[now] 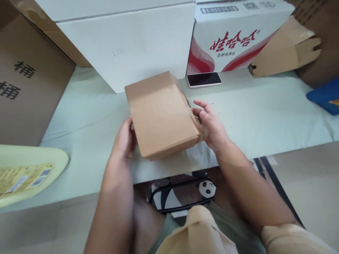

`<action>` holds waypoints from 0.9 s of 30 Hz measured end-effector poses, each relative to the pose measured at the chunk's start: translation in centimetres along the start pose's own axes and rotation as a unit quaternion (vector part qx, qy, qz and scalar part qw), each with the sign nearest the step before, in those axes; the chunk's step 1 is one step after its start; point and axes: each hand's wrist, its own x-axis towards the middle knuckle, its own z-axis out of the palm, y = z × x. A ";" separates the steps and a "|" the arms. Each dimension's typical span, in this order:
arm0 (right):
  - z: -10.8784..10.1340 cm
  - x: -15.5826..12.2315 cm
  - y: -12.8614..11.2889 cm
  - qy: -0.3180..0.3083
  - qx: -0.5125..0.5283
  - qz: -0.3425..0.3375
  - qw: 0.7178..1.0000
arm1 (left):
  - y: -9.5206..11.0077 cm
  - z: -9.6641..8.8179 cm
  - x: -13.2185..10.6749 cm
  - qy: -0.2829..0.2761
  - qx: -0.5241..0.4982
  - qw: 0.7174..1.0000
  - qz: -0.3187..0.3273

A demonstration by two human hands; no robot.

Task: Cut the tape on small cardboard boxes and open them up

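Note:
A small brown cardboard box (162,114) is tilted over the pale cloth, a broad plain face turned up toward me. My left hand (125,138) grips its left side, with the fingers curled partly out of sight behind the edge. On the opposite side my right hand (210,123) holds the end where flap edges show. Its thumb and some fingers touch the cardboard, while one finger sticks out away from it. The underside of the box is hidden.
Behind stand a large white box (148,46) and a red-and-white printed carton (233,46). A phone (203,79) lies before them. An open cardboard piece (283,51) and a blue object (325,97) are right. A big carton (29,88) and yellow-green container (31,155) stand left.

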 end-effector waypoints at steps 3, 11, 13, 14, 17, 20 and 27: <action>-0.1 0.1 0.0 0.042 0.049 0.003 0.998 | 0.2 0.4 -0.3 0.034 -0.027 0.993 -0.106; 0.0 0.3 0.0 0.107 0.082 0.011 0.991 | 0.9 0.4 -0.2 0.061 0.023 0.987 -0.146; 0.0 0.4 0.0 0.112 0.083 0.013 0.990 | 1.3 0.5 -0.3 0.056 0.029 0.987 -0.145; 0.0 0.4 0.0 0.112 0.085 0.013 0.990 | 1.4 0.5 -0.3 0.053 0.026 0.988 -0.140; 0.1 0.5 0.0 0.107 0.093 0.013 0.990 | 1.8 0.6 -0.5 0.053 0.005 0.991 -0.120; 0.2 0.5 0.0 0.113 0.091 0.020 0.989 | 1.7 0.7 -0.5 0.070 -0.008 0.992 -0.108; 0.5 0.5 -0.4 0.084 0.040 0.053 0.994 | 1.3 0.5 -0.4 0.054 -0.013 0.995 -0.081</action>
